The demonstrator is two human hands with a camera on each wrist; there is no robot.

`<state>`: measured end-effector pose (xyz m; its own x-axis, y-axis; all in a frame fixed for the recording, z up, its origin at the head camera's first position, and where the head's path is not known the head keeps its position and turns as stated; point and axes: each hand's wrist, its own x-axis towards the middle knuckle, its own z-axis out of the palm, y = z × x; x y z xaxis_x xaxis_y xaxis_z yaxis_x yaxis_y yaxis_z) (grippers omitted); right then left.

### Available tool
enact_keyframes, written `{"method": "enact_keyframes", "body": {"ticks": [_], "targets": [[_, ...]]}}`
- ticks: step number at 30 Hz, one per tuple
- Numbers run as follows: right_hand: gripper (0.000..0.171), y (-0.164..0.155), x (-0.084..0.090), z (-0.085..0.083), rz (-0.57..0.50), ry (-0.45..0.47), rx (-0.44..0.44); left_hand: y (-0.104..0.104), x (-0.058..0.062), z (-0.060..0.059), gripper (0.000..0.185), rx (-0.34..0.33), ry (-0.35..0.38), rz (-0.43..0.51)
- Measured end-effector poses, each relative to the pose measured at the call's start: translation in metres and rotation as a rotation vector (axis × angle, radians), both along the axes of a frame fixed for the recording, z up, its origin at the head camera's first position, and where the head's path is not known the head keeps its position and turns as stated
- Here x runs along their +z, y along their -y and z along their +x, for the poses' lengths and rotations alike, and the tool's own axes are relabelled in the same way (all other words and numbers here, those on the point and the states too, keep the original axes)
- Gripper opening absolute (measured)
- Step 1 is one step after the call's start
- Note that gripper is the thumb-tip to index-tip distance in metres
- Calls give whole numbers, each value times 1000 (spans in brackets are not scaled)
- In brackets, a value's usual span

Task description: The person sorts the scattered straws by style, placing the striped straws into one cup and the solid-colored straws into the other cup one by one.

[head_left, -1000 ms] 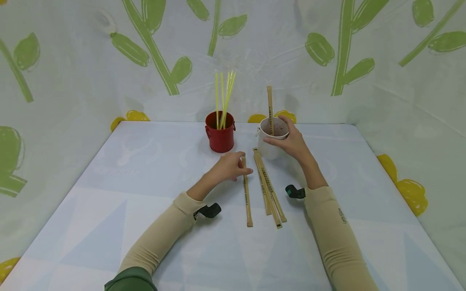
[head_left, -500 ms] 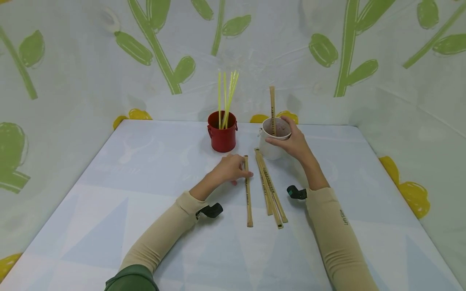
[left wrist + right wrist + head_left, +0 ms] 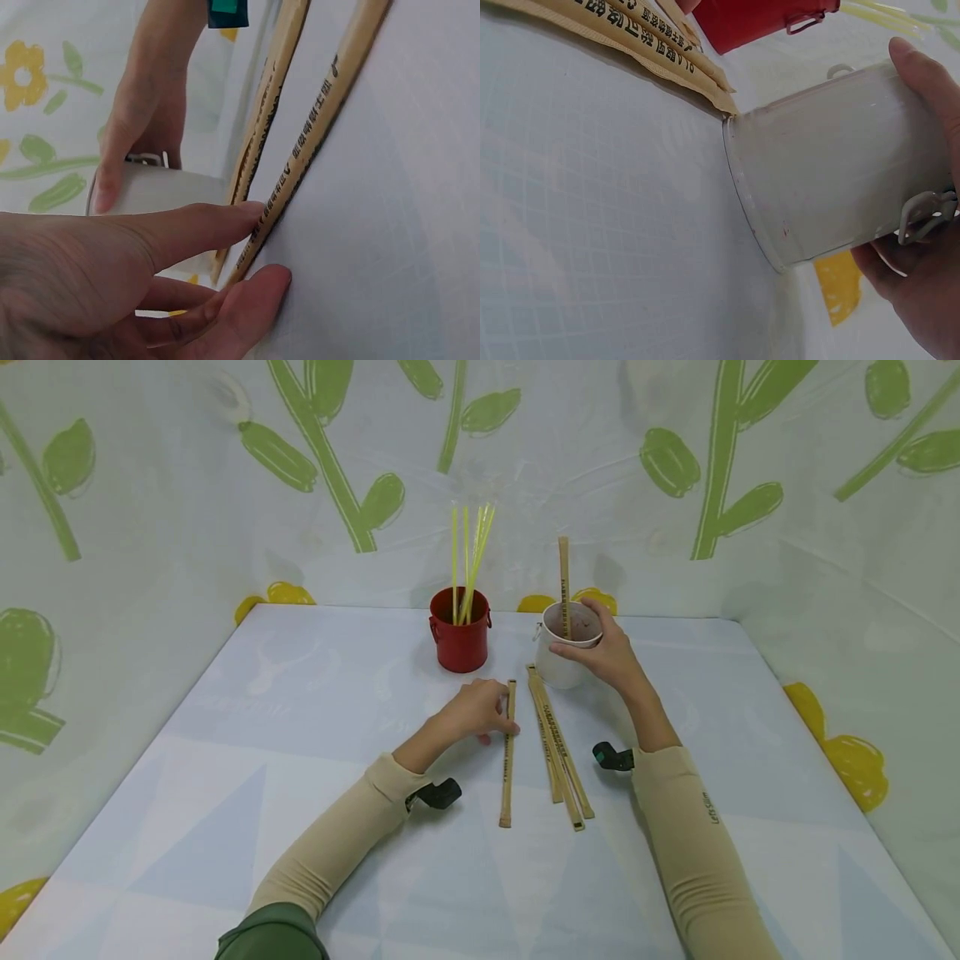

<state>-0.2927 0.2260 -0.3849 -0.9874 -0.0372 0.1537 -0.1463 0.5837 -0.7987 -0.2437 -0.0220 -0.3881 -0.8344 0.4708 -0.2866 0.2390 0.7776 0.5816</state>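
My left hand (image 3: pixel 474 710) pinches a brown paper-wrapped straw (image 3: pixel 507 777) near its far end, and most of its length lies on the table. In the left wrist view, thumb and fingers sit on either side of the straw (image 3: pixel 311 120). My right hand (image 3: pixel 607 652) grips the rim of a small white bucket (image 3: pixel 558 667), thumb and fingers apart around it. One wrapped straw (image 3: pixel 564 560) stands upright in that bucket. Several more wrapped straws (image 3: pixel 557 743) lie in a loose bundle in front of it. The right wrist view shows the bucket's wall (image 3: pixel 840 165) and its wire handle.
A red bucket (image 3: pixel 460 647) left of the white one holds several yellow straws (image 3: pixel 467 560). The pale table (image 3: pixel 300 827) meets a leaf-printed sheet (image 3: pixel 525 460) at the back and sides.
My left hand has closed its thumb and fingers on the single straw, whose near end has swung slightly left. My right hand stays on the white bucket.
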Motion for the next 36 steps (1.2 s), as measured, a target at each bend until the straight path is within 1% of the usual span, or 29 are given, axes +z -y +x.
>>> {"method": "enact_keyframes", "body": {"ticks": [6,11,13,18,28,31,36], "targets": [[103,-1,-1,-1,3,-5,0,2,1,-2,60,-20,37,21],[104,0,-1,-2,4,0,-5,3,0,-3,56,-57,41,41],[104,0,-1,-2,3,2,-6,3,0,-3,56,-61,48,42],[105,0,-1,-2,2,9,-6,3,2,-2,56,-54,63,33],[105,0,-2,-2,2,7,-8,4,4,-2,53,-46,71,18],[105,0,-2,-2,2,6,-9,4,4,-3,54,-35,66,14],[104,0,-2,-1,-5,9,-5,5,2,-3,53,-40,30,7]]}}
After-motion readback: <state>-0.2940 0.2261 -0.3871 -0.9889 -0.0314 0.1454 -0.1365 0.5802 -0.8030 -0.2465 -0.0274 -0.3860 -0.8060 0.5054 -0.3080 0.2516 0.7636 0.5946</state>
